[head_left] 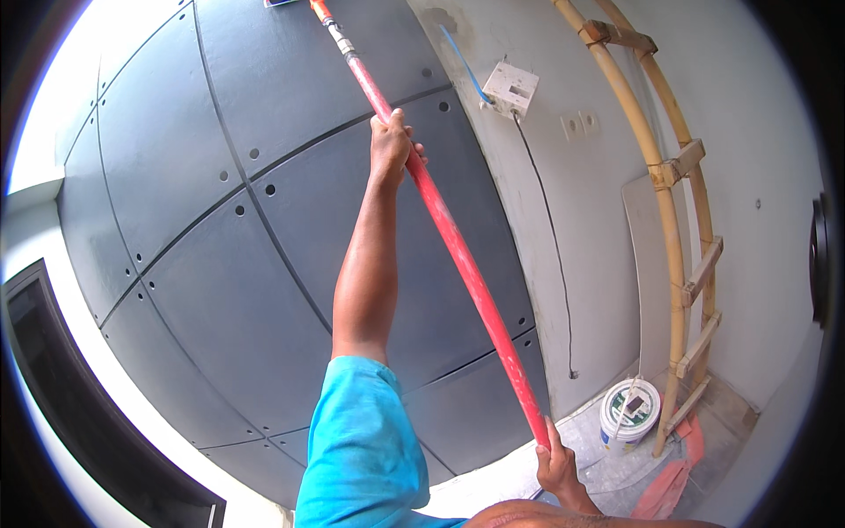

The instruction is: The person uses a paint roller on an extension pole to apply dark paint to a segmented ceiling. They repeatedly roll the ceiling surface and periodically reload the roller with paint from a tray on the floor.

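A long red extension pole (pixel 471 277), scuffed with pale marks, slants from the lower right up to the top of the view. My left hand (pixel 392 145), arm raised in a turquoise sleeve, is closed around its upper part. Low down, my right hand (pixel 559 466) grips the pole near its bottom end. Past a pale joint, an orange handle (pixel 321 9) sits on the pole's top. The tool head (pixel 280 3) there is mostly cut off by the upper edge, so its kind is unclear. Behind the pole rises a dark grey panelled wall (pixel 308 220) with grooves and round holes.
Right of the panels, a white box (pixel 510 90) with a blue strip and a hanging black cable (pixel 547 220) is on the pale wall. A bamboo ladder (pixel 673 229) leans at the right. Near its foot stand a paint bucket (pixel 607 431) and a pinkish cloth (pixel 673 480).
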A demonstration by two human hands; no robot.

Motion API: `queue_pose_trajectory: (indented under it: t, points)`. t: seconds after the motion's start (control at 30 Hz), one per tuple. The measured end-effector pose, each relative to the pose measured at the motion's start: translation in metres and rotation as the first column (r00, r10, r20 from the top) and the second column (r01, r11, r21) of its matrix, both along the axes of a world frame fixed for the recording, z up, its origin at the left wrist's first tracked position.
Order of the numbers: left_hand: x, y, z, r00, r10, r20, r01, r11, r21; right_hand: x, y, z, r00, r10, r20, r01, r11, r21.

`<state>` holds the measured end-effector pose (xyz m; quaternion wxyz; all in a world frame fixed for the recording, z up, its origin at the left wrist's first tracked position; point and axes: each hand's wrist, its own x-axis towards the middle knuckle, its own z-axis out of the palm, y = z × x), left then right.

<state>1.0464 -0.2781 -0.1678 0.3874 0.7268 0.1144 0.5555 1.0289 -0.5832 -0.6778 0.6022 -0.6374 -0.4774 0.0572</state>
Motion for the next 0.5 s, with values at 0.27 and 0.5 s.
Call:
queue_pose_trajectory:
  t: [0.27,0.5]
  points:
    - [0.007,0.003,-0.061,0.999,-0.042,-0.025,0.041,0.997,-0.058,0.004,-0.055,-0.118,0.992,-0.072,-0.101,0.044,0.966,-0.255]
    - [0.006,-0.03,-0.179,0.996,-0.036,-0.078,0.027,0.993,-0.118,0.001,-0.106,-0.21,0.96,-0.262,-0.1,0.214,0.914,-0.345]
